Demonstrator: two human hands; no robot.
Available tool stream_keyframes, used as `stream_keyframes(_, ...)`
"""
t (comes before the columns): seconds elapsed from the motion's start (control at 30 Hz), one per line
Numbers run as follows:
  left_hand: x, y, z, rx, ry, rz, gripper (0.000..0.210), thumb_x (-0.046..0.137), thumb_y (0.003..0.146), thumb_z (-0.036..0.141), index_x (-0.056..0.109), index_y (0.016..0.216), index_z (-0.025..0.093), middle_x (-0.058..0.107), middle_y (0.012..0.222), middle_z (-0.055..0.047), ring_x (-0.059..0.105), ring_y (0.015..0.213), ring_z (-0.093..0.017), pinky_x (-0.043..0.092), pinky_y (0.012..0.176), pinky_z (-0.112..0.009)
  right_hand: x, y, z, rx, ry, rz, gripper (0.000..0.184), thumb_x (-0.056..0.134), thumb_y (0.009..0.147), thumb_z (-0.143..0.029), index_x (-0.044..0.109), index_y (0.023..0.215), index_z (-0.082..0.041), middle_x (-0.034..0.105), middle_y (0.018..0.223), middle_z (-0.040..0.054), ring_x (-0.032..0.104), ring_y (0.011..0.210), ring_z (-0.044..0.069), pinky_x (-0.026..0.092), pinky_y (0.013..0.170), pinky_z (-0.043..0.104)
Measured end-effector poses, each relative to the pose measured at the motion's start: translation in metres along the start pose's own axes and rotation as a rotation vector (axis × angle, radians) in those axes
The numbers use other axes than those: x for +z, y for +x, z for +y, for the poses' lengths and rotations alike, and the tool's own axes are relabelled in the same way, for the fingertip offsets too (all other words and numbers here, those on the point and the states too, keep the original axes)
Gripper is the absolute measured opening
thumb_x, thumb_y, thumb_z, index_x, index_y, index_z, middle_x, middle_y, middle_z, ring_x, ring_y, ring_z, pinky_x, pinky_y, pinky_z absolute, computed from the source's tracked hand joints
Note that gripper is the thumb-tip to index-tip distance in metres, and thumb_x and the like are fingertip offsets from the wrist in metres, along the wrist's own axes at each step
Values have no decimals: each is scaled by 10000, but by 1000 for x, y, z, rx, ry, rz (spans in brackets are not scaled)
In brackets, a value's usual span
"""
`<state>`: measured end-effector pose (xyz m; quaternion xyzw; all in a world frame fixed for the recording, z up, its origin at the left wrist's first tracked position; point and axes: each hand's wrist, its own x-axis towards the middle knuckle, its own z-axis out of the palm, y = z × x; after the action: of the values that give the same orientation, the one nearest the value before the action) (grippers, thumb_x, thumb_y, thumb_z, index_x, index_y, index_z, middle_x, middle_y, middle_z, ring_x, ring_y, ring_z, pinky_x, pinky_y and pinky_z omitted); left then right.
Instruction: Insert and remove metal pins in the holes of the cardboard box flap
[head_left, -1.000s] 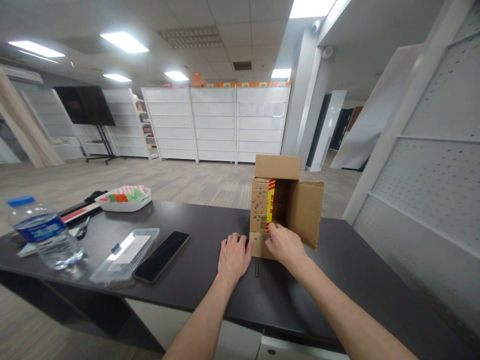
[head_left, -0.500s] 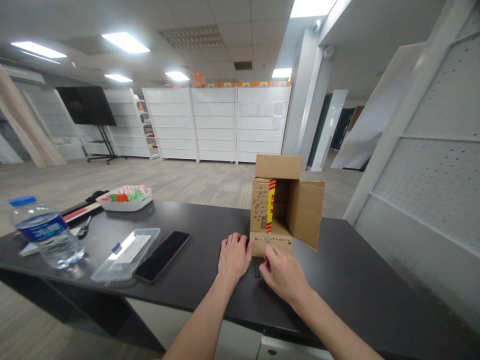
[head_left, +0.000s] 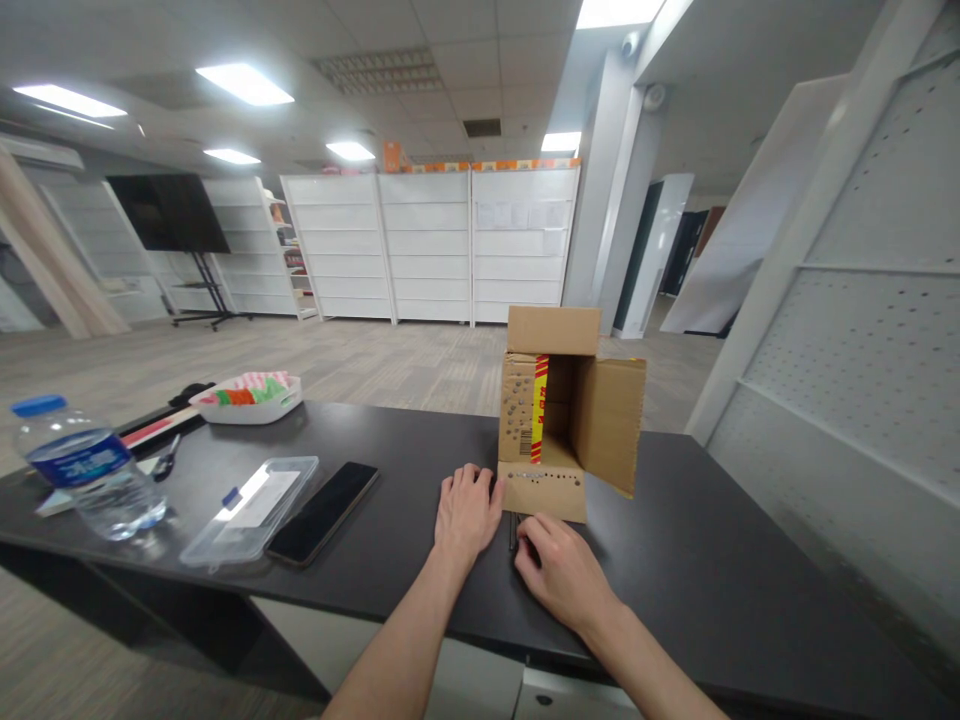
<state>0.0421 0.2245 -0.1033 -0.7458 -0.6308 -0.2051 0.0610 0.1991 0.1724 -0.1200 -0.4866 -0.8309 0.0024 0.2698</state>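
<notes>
A cardboard box (head_left: 517, 405) stands with its opening toward me, its flaps spread and its left flap dotted with small round metal pieces. Its lower flap (head_left: 546, 502) lies toward me and has a row of holes, some with metallic pieces in them. My left hand (head_left: 469, 510) rests on the table at the flap's left edge, fingers stretched and slightly bent, thumb by the cardboard. Thin dark metal rods (head_left: 513, 532) lie just below the flap. Beside them, my right hand (head_left: 559, 565) has its fingers curled together on the tabletop; what is between the fingertips is hidden.
Left of my hands lie a black phone (head_left: 324, 513) and a clear plastic case (head_left: 251, 510). Farther left stand a water bottle (head_left: 86, 470) and a white basket (head_left: 247, 408) of colourful packets. The dark table's (head_left: 697, 560) right edge faces a white perforated panel (head_left: 862, 420).
My right hand has drawn back from the lower flap toward me, down to the metal rods, uncovering more of the flap. My left hand stays in place.
</notes>
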Motion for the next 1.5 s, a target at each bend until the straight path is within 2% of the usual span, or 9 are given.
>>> stream_keyframes(0.43,-2,0,1,3,0,2,396,292,989,408,632,1041,213,614,1049,-81,544,1014,-232,385,899,-385,-1,-1,0,-58,108,-10,117,509,855,-131,594,874,-209,570,848,21,549,817,156,417,766,264)
stream_keyframes(0.93,-4,-1,2,-5,-6,-11,389,298,989,403,631,1044,210,608,1059,-87,542,1025,-228,379,903,-379,-5,0,-3,-35,144,-22,123,493,849,-130,589,867,-204,574,869,27,557,837,161,429,785,269)
stream_keyframes(1.1,-1,-1,1,5,-4,6,392,290,990,405,631,1033,215,606,1043,-83,545,1011,-227,387,891,-378,-6,7,3,119,204,37,142,437,893,-188,578,898,-205,612,882,38,593,820,169,439,753,274)
stream_keyframes(1.23,-1,-1,1,12,-1,14,406,281,991,413,630,1024,208,605,1044,-85,543,1013,-227,388,890,-378,-7,19,16,264,312,123,182,435,869,-204,568,994,-202,669,892,43,638,823,183,447,752,283)
stream_keyframes(1.37,-2,-1,1,6,-3,3,411,284,990,423,631,1034,206,604,1047,-87,542,1015,-226,384,899,-380,-10,34,27,374,293,147,194,441,843,-212,556,998,-197,660,756,15,624,685,184,413,662,280)
stream_keyframes(1.5,-1,0,1,6,-9,0,418,282,989,430,631,1035,206,602,1050,-89,540,1017,-229,383,899,-384,-9,46,34,413,228,130,177,450,822,-181,539,974,-191,610,650,-11,570,626,171,358,610,262)
